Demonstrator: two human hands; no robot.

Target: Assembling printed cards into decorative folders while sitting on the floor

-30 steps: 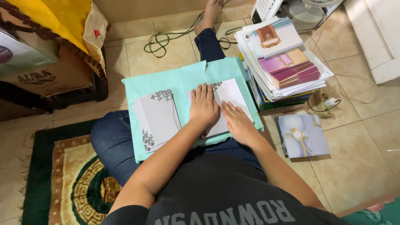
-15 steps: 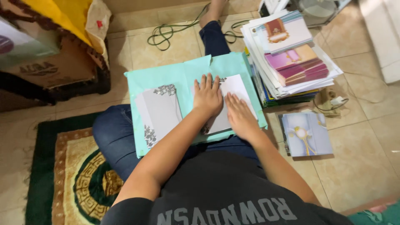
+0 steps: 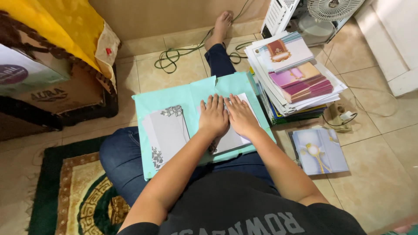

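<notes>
Hands (image 3: 227, 116) now side by side, flat on grey card (image 3: 233, 138).

The left hand (image 3: 213, 116) and right hand (image 3: 241, 115) cover most of the pale card (image 3: 233, 138), so its print cannot be seen. At 1 o'clock the fan (image 3: 333, 8) is cut by the top edge. At 9 o'clock the box (image 3: 26, 82) runs off the frame.

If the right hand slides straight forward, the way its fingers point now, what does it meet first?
The right hand lies flat on a pale grey card, fingers pointing up-left in the picture. It would probably first cross the card's far edge onto the flat turquoise folder, then reach the blue-jeans leg; depth is unclear.
</notes>
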